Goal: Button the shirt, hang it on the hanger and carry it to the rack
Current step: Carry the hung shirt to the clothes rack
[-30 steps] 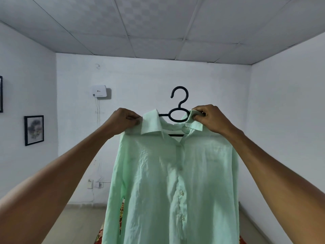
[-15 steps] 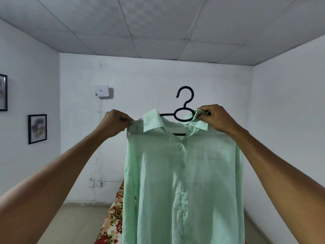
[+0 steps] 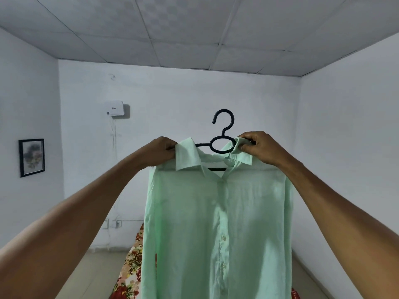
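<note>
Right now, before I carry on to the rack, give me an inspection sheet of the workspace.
Surface: floral-patterned fabric low behind the shirt; what it covers cannot be told.
Job's things: mint green shirt hangs on the black hanger, front placket closed where visible, collar open at the top; rack not in view.
Clutter: nothing seen.
Hands: left hand grips the shirt's shoulder by the collar; right hand pinches the other collar side and the hanger arm.
Cables: thin wire runs down from the white wall box; wall sockets below.
Surroundings: white walls, tiled ceiling, framed picture.
</note>
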